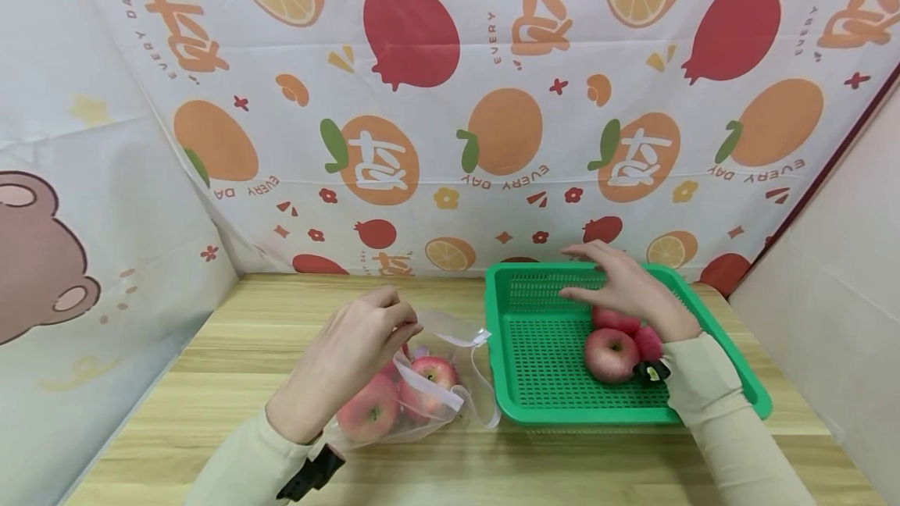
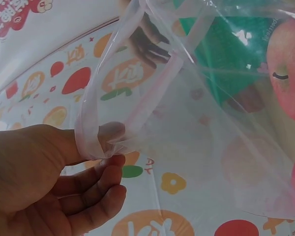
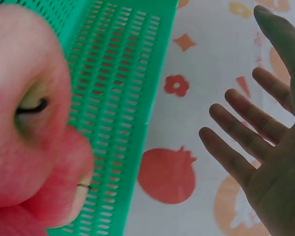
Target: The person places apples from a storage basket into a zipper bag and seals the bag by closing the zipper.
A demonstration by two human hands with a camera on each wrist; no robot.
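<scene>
While red apples (image 1: 369, 409) lay in a clear plastic bag (image 1: 430, 387) left of the green basket (image 1: 591, 415), the left hand (image 1: 358, 350) pinched the bag's rim between its fingers (image 2: 115, 179), probably to hold its mouth open; over the basket, near more apples (image 1: 612, 355), the right hand (image 1: 622, 283) stretched, fingers (image 3: 236, 152) spread, holding nothing.

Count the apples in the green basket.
3 visible: the front apple, the rear apple behind it, and the right-side apple, partly covered. More may be hidden behind the right hand.
</scene>
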